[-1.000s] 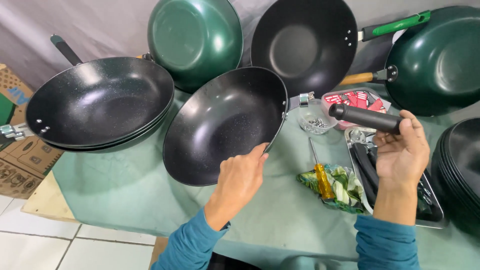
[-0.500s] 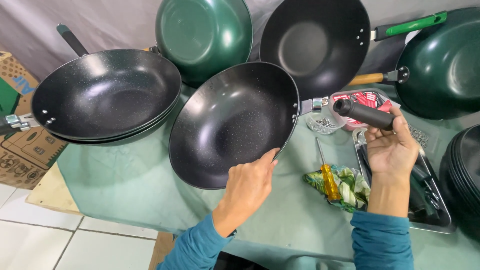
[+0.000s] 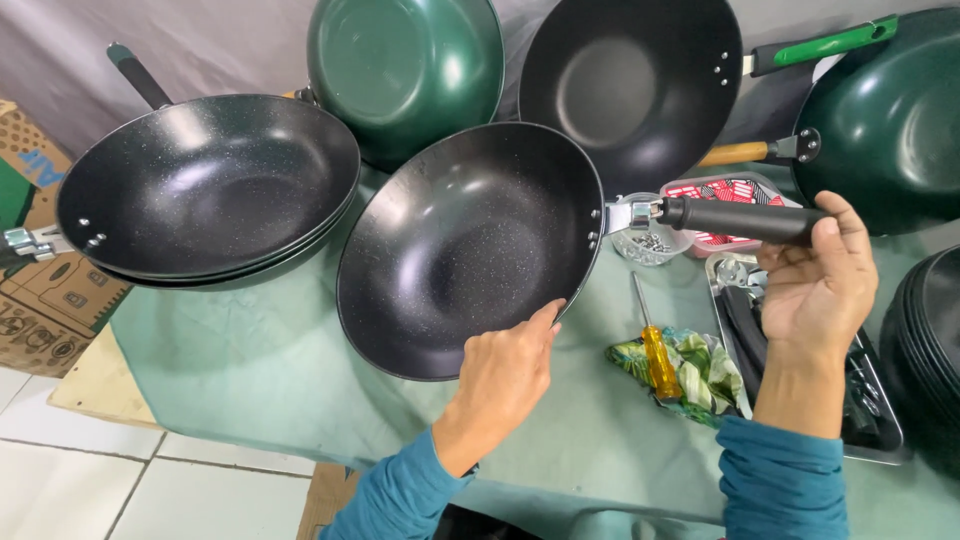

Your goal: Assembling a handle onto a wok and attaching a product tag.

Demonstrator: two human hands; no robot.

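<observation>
A green-clothed table (image 3: pixel 250 370) carries stacked woks (image 3: pixel 205 190), a screwdriver (image 3: pixel 655 350) and a tray (image 3: pixel 880 420).

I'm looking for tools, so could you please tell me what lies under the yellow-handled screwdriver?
The yellow-handled screwdriver rests on a crumpled green leaf-patterned cloth on the green-covered table. Anything beneath the cloth is hidden.
</observation>
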